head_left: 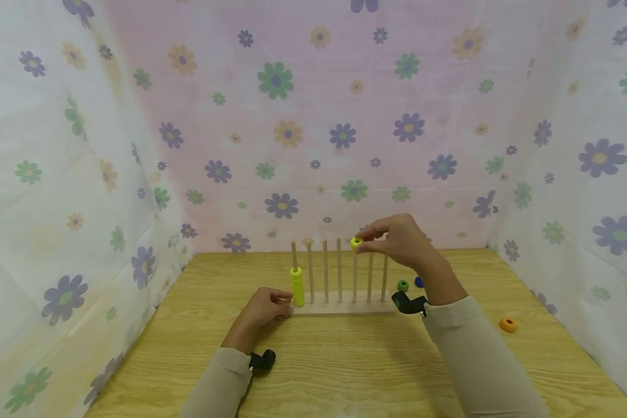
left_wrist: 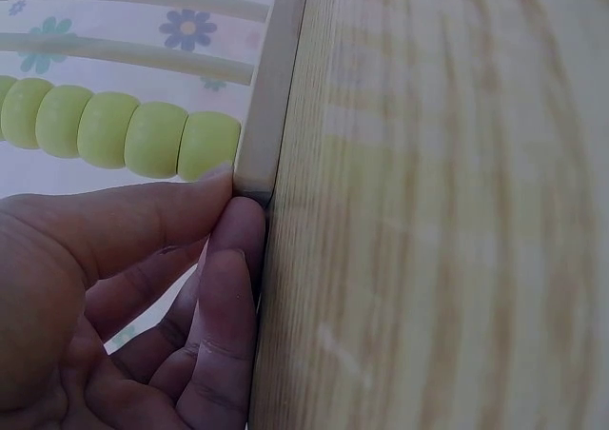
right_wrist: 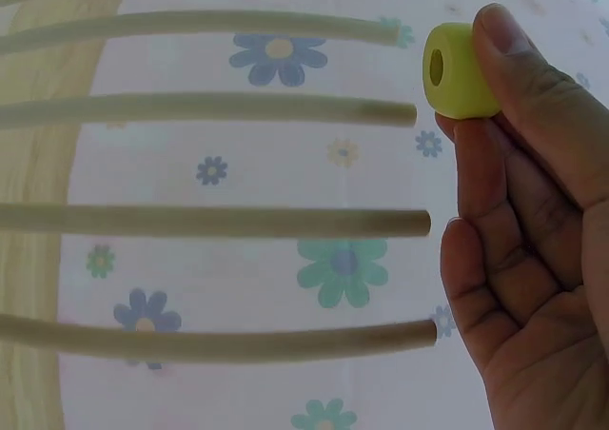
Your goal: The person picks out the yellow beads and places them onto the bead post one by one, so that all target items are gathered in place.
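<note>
A wooden peg stand [head_left: 345, 308] with several upright rods stands on the table. Its leftmost rod carries a stack of yellow beads [head_left: 297, 288], seen from the side in the left wrist view. My left hand [head_left: 263, 306] pinches the left end of the stand's base [left_wrist: 271, 107] between thumb and index finger, right beside the lowest bead. Over the rods, my right hand [head_left: 404, 241] holds a single yellow bead [right_wrist: 464, 73] between thumb and fingertips. That bead's hole shows, and in the right wrist view it is just off the rod tips, with no rod through it.
To the right of the stand lie a green bead [head_left: 403, 285] and a blue bead [head_left: 420, 282], the blue one partly behind the right wrist. An orange bead [head_left: 508, 324] lies farther right. Flowered cloth [head_left: 339, 168] walls the table at the back and sides.
</note>
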`<state>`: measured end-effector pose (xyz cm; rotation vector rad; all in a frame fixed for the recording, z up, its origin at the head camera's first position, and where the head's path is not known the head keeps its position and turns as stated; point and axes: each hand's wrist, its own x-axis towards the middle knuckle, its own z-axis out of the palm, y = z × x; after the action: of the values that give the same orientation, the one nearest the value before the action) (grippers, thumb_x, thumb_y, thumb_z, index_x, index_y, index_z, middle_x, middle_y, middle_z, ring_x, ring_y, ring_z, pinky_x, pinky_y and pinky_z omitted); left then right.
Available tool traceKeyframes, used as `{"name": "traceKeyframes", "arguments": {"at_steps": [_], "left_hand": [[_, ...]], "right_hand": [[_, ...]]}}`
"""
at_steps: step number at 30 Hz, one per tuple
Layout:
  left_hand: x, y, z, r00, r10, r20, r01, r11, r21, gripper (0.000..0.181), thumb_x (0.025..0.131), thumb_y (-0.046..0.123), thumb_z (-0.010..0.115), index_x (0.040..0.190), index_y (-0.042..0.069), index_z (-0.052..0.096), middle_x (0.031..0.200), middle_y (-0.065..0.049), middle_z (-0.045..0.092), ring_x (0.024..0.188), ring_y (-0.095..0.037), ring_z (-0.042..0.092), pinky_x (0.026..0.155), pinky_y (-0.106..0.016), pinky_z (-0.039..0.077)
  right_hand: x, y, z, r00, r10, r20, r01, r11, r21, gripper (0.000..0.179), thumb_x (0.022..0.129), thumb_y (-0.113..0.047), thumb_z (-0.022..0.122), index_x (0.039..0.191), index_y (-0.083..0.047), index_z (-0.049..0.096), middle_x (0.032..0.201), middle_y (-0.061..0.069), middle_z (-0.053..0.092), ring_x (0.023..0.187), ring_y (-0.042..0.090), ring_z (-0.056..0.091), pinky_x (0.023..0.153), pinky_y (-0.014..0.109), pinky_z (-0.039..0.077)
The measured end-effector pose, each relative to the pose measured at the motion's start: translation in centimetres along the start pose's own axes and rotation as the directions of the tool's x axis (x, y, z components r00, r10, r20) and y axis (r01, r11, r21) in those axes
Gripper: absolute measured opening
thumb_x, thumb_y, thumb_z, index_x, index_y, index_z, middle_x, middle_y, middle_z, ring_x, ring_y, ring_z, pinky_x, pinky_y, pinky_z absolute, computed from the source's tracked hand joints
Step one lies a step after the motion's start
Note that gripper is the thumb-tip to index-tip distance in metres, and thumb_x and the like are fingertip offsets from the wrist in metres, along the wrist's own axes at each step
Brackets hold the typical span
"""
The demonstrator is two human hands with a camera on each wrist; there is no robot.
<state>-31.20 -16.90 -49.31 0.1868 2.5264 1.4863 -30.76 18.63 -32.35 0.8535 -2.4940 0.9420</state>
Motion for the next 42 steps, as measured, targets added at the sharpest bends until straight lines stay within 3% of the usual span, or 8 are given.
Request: {"name": "traceKeyframes", "arguments": {"at_steps": [6,13,22,31,42], "left_hand": [[0.0,-0.1,0.0,1.000,0.009,0.003,-0.009,1.000,0.011,0.042,0.090,0.010,0.080,0.130,0.003,0.072,0.100,-0.010,0.076,0.079,-0.017,0.073,0.072,-0.033,0.063],[-0.1,0.0,-0.1,1.000,0.003,0.004,-0.003,1.000,0.009,0.042,0.090,0.010,0.081,0.131,0.002,0.071,0.101,-0.010,0.076,0.081,-0.017,0.074,0.072,-0.033,0.063],[0.1,0.0,0.0,1.000,-0.004,-0.004,0.004,1.000,0.004,0.041,0.090,0.010,0.081,0.129,0.004,0.073,0.101,-0.009,0.076,0.079,-0.016,0.073,0.072,-0.033,0.063],[-0.1,-0.2,-0.2,1.000,0.004,0.001,-0.004,1.000,0.010,0.041,0.090,0.009,0.080,0.130,0.003,0.072,0.098,-0.009,0.076,0.077,-0.016,0.072,0.070,-0.033,0.062],[-0.1,0.0,-0.1,1.000,0.012,0.006,-0.012,1.000,0.008,0.042,0.091,0.009,0.080,0.131,0.003,0.071,0.097,-0.008,0.077,0.076,-0.016,0.072,0.069,-0.033,0.062]], "right_hand": [[0.5,-0.9,0.7,1.000,0.014,0.011,-0.015,0.999,0.036,0.016,0.083,-0.035,0.088,0.097,-0.029,0.084,0.093,-0.013,0.079,0.081,0.010,0.066,0.065,0.033,0.054],[1.2,-1.9,1.5,1.000,0.001,0.016,-0.002,0.998,0.061,0.017,0.082,-0.033,0.088,0.097,-0.026,0.084,0.093,-0.013,0.079,0.089,0.010,0.070,0.075,0.037,0.059],[2.1,-2.4,2.6,0.999,-0.015,0.036,0.013,0.998,0.065,0.015,0.083,-0.034,0.088,0.096,-0.028,0.084,0.092,-0.015,0.078,0.083,0.007,0.070,0.067,0.032,0.059],[2.9,-2.9,3.5,0.999,-0.053,0.005,0.053,0.998,0.044,0.017,0.083,-0.036,0.088,0.098,-0.029,0.084,0.091,-0.015,0.078,0.084,0.007,0.068,0.073,0.034,0.057],[3.6,-3.7,4.4,0.999,-0.036,0.022,0.034,0.996,0.077,0.016,0.083,-0.032,0.088,0.097,-0.025,0.084,0.091,-0.013,0.079,0.083,0.006,0.070,0.071,0.031,0.060]]}}
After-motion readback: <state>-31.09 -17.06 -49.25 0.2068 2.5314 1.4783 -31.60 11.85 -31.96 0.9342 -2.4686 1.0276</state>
